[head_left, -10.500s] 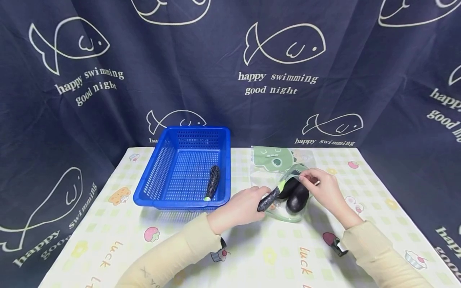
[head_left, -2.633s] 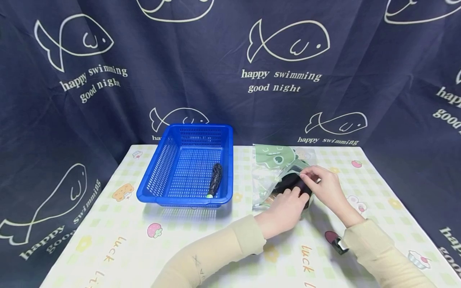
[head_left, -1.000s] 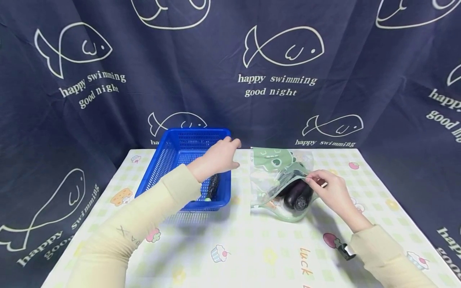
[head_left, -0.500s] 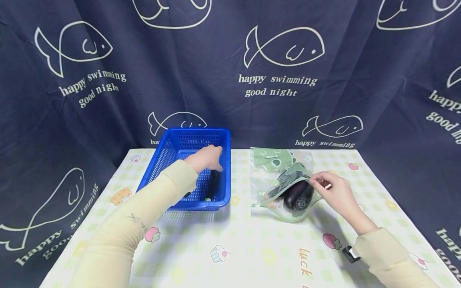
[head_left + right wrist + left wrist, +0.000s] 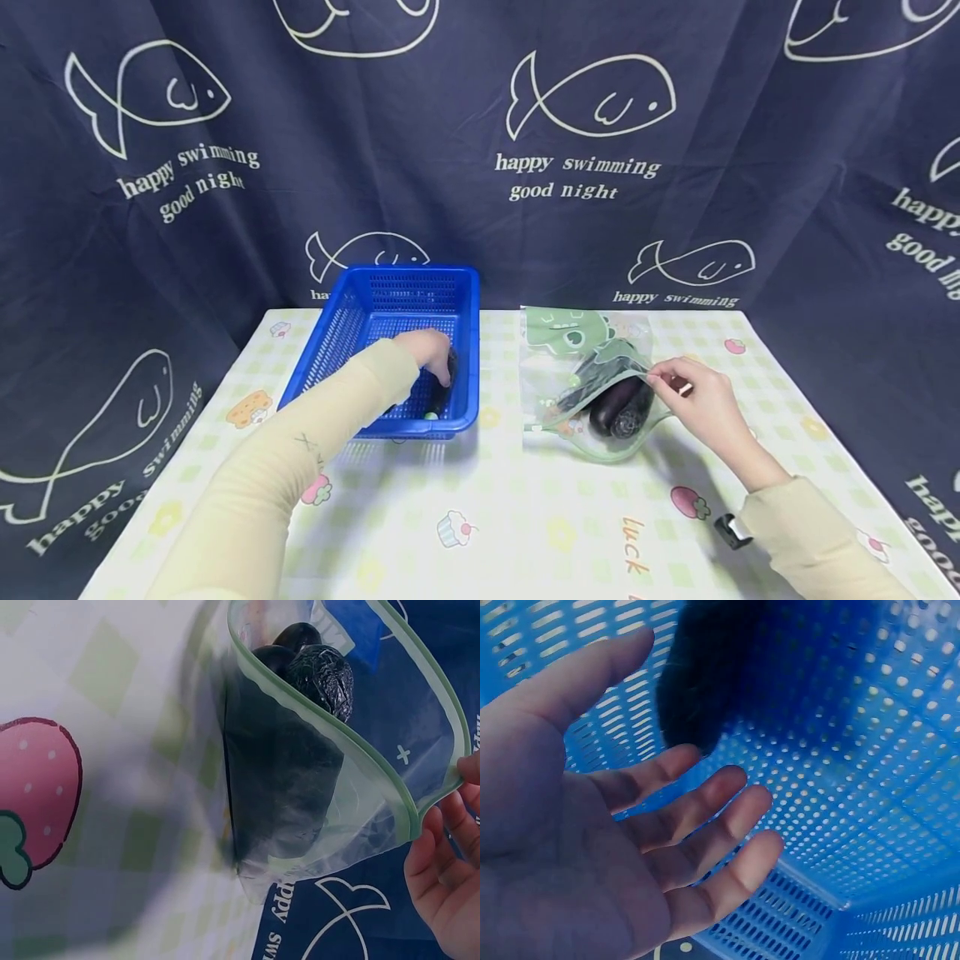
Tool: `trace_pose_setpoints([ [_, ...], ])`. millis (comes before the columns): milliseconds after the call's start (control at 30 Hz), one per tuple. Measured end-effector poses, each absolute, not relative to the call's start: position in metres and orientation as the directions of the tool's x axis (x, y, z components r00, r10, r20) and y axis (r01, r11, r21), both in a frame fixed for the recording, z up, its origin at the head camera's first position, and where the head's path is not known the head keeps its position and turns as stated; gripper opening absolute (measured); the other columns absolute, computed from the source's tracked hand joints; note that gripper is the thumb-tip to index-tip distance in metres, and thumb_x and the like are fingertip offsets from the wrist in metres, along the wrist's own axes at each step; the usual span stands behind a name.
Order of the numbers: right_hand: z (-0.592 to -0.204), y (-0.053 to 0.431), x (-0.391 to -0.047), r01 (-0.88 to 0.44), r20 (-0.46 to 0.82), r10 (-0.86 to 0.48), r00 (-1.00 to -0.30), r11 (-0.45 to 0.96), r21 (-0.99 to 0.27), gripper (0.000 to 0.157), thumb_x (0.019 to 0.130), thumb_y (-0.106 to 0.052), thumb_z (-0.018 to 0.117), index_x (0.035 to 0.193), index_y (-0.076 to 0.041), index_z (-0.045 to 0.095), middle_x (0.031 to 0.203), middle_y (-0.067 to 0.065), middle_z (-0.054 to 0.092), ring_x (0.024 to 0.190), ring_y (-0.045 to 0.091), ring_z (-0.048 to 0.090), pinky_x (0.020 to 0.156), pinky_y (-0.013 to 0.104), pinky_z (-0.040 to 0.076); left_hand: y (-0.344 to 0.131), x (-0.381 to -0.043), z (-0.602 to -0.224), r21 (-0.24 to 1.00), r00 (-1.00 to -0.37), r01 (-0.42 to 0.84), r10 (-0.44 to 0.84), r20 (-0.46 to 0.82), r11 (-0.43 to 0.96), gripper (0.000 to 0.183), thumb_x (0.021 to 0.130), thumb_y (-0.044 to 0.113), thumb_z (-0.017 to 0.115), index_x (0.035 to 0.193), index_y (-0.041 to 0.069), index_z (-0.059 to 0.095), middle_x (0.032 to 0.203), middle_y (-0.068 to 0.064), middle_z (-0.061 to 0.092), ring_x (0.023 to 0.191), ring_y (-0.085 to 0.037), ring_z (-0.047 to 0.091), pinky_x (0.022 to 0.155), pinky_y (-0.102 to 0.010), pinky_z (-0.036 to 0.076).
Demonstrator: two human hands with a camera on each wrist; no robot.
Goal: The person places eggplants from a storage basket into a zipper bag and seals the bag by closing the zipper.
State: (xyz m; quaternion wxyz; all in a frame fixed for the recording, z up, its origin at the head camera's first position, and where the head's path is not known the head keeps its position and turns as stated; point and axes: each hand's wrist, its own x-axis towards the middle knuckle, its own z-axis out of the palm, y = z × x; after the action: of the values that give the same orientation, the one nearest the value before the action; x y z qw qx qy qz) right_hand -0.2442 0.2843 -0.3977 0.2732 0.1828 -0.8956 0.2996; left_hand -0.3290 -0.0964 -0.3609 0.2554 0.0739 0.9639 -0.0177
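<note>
My left hand (image 5: 431, 354) reaches down into the blue basket (image 5: 300, 392), fingers loosely spread. Below it lies a slim, dark, wrinkled eggplant (image 5: 437, 402) with a pale green end, partly covered by the hand. From the left wrist, the dark eggplant (image 5: 690, 697) shows just past the index fingertip, with the thumb apart from it. My right hand (image 5: 693, 396) pinches the green-edged mouth of a clear zip bag (image 5: 551, 333). Inside are several dark eggplants (image 5: 622, 408), one with a crinkled surface. In the right wrist view, the bag's rim (image 5: 337, 727) gapes.
A white tablecloth (image 5: 517, 517) with pale green checks and cartoon prints covers the table. Behind it hangs a navy curtain (image 5: 450, 200) with fish drawings. The basket's raised walls surround the left hand.
Earlier, my left hand held another slim eggplant and reached into the bag's mouth. It then went left over the basket and down inside. The right hand has kept hold of the bag.
</note>
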Motion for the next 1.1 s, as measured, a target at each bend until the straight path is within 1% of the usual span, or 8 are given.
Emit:
trace_pose_setpoints([
  [233,-0.398,0.284,-0.243,-0.487,0.600,-0.161,-0.784,0.759,-0.433,0.012,0.078,-0.002,0.072,0.082,-0.013,0.069,0.073,-0.004,0.062,0.062,-0.004,0.051,0.056,0.013,0.045,-0.095,-0.329,-0.375,0.001,-0.846,0.127,0.108,-0.523,0.992,0.052,0.077,0.039,0.074,0.116,0.008,0.062,0.115,-0.009,0.063,0.107,-0.025,0.059,0.095,-0.044,0.046],
  [467,-0.398,0.285,-0.243,-0.482,0.596,-0.159,-0.787,0.760,-0.435,0.012,0.078,-0.003,0.071,0.082,-0.013,0.069,0.072,-0.004,0.062,0.062,-0.005,0.051,0.056,0.013,0.045,-0.092,-0.327,-0.380,-0.015,-0.880,0.126,0.105,-0.464,0.992,0.045,0.074,0.034,0.078,0.107,0.006,0.064,0.107,-0.009,0.064,0.098,-0.022,0.061,0.092,-0.040,0.048],
  [533,-0.398,0.285,-0.243,-0.480,0.595,-0.157,-0.788,0.762,-0.435,0.012,0.078,-0.003,0.071,0.082,-0.013,0.069,0.073,-0.004,0.062,0.061,-0.004,0.051,0.056,0.013,0.045,-0.092,-0.326,-0.381,0.004,-0.880,0.103,0.093,-0.466,0.995,0.051,0.074,0.029,0.080,0.113,0.004,0.059,0.108,-0.010,0.063,0.098,-0.023,0.061,0.090,-0.040,0.049],
  [633,-0.398,0.284,-0.243,-0.479,0.597,-0.153,-0.788,0.762,-0.436,0.011,0.078,-0.003,0.071,0.082,-0.013,0.069,0.073,-0.004,0.062,0.061,-0.005,0.051,0.056,0.012,0.045,-0.093,-0.325,-0.383,0.049,-0.872,0.045,0.063,-0.485,0.998,0.069,0.076,0.022,0.078,0.132,0.004,0.043,0.117,-0.013,0.059,0.103,-0.026,0.060,0.088,-0.042,0.050],
  [733,-0.397,0.284,-0.243,-0.483,0.602,-0.154,-0.784,0.760,-0.434,0.011,0.078,-0.002,0.071,0.082,-0.012,0.069,0.072,-0.004,0.062,0.061,-0.005,0.051,0.056,0.013,0.045,-0.095,-0.324,-0.383,0.069,-0.867,0.017,0.049,-0.495,0.997,0.086,0.079,0.016,0.074,0.146,0.004,0.021,0.133,-0.018,0.049,0.116,-0.031,0.053,0.094,-0.044,0.047],
  [833,-0.396,0.284,-0.243,-0.486,0.604,-0.156,-0.781,0.759,-0.433,0.011,0.078,-0.001,0.071,0.082,-0.012,0.069,0.072,-0.004,0.062,0.062,-0.005,0.051,0.056,0.014,0.045,-0.097,-0.326,-0.386,0.041,-0.869,0.037,0.052,-0.492,0.998,0.091,0.082,0.013,0.069,0.150,0.005,0.010,0.146,-0.022,0.035,0.128,-0.035,0.043,0.102,-0.047,0.039],
  [967,-0.396,0.283,-0.243,-0.487,0.603,-0.157,-0.782,0.759,-0.432,0.011,0.078,-0.002,0.071,0.082,-0.012,0.069,0.072,-0.004,0.062,0.063,-0.006,0.050,0.057,0.011,0.044,-0.097,-0.328,-0.387,-0.001,-0.871,0.075,0.066,-0.487,0.997,0.091,0.083,0.011,0.067,0.151,0.005,0.007,0.150,-0.025,0.024,0.131,-0.037,0.039,0.101,-0.046,0.041],
  [1100,-0.396,0.283,-0.243,-0.483,0.596,-0.159,-0.787,0.759,-0.435,0.011,0.078,-0.002,0.071,0.082,-0.012,0.069,0.073,-0.004,0.062,0.062,-0.005,0.051,0.057,0.010,0.043,-0.098,-0.332,-0.392,0.012,-0.886,0.079,0.076,-0.458,0.997,0.087,0.081,0.007,0.068,0.149,0.005,0.014,0.145,-0.026,0.031,0.118,-0.033,0.050,0.085,-0.041,0.050],
])
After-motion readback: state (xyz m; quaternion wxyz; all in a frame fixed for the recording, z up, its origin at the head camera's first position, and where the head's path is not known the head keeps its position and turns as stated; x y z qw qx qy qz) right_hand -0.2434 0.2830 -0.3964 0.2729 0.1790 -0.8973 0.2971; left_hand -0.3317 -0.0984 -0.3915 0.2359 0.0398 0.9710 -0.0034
